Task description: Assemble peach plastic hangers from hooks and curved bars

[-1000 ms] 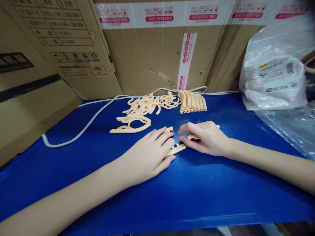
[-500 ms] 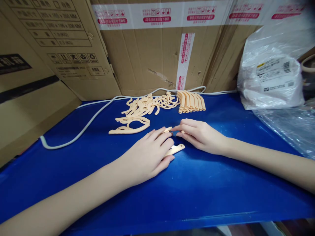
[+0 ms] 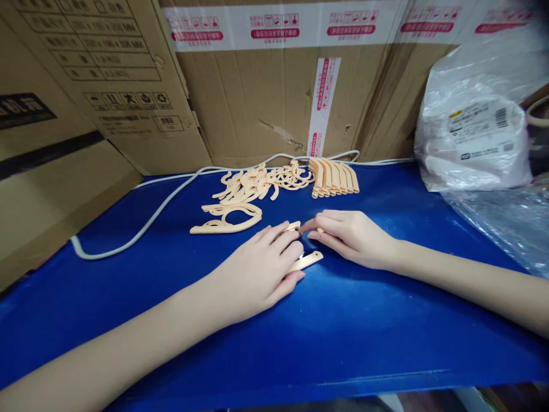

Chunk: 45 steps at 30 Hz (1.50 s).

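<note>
My left hand (image 3: 261,266) is closed over cream plastic folding-hanger arms on the blue table. One hanger arm (image 3: 309,260) sticks out between thumb and fingers, with a small hole at its end. Another cream end (image 3: 294,226) shows past the fingertips; the rest lies hidden under the hand. Just to the right, my right hand (image 3: 349,236) is closed in a pinch, its index fingertip close to that farther end. A small cream piece (image 3: 320,230) peeks out between its fingers, mostly covered. Behind my left hand lies a folded cream hanger (image 3: 227,228).
A heap of cream hooks (image 3: 253,186) lies at the back, beside a row of curved hanger arms (image 3: 334,178). A white cable (image 3: 150,220) runs along the rear and left. Cardboard boxes (image 3: 266,103) wall off the back and left. A plastic-wrapped package (image 3: 476,137) stands at right.
Both hands stay almost in place. The right index fingertip has shifted very slightly by the farther cream end. The heap, the row and the folded hanger are unmoved.
</note>
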Motion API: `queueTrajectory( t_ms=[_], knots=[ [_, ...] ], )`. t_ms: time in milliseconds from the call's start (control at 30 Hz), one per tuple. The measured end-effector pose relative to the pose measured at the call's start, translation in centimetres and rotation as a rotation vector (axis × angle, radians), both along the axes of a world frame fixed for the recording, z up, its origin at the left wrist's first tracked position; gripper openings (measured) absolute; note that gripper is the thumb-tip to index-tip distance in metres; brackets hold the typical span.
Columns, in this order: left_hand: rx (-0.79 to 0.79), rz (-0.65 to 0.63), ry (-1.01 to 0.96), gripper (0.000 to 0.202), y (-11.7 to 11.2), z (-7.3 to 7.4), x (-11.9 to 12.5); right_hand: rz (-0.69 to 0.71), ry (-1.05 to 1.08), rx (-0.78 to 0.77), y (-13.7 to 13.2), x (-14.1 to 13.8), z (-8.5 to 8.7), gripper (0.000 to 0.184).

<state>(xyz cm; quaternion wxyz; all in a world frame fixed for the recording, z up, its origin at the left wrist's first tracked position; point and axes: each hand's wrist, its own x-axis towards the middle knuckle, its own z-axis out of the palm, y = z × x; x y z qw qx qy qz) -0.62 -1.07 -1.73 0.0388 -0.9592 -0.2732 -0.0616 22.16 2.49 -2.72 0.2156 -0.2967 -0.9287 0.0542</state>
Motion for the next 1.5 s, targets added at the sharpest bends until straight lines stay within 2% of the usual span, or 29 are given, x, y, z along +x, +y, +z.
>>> queueTrajectory(
  t_ms=[200, 733, 900, 1100, 1167, 1367, 1500],
  knots=[
    [-0.02, 0.026, 0.014, 0.038, 0.15, -0.01, 0.11, -0.073, -0.071, -0.111, -0.07, -0.04, -0.1, 0.029],
    [-0.025, 0.019, -0.004, 0.032, -0.06, 0.22, 0.19, -0.038, -0.042, -0.063, -0.1, 0.07, -0.08, 0.025],
    [-0.023, 0.017, -0.007, 0.029, -0.07, 0.33, 0.21, -0.095, 0.038, 0.115, -0.38, -0.16, 0.1, 0.028],
    [-0.024, -0.005, -0.048, 0.026, 0.19, 0.6, 0.31, -0.019, 0.112, 0.267, -0.22, -0.06, 0.08, 0.03],
    [-0.048, 0.008, -0.075, 0.023, 0.22, 0.67, 0.32, -0.021, 0.12, 0.232, -0.35, 0.18, 0.04, 0.03],
    [-0.181, 0.128, -0.234, 0.015, 0.36, 0.58, 0.16, -0.107, 0.004, -0.011, -0.64, 0.3, 0.15, 0.033],
    [-0.223, 0.161, -0.323, 0.012, 0.67, 0.39, 0.11, -0.099, 0.009, -0.105, -0.43, 0.1, 0.12, 0.03]
  ],
)
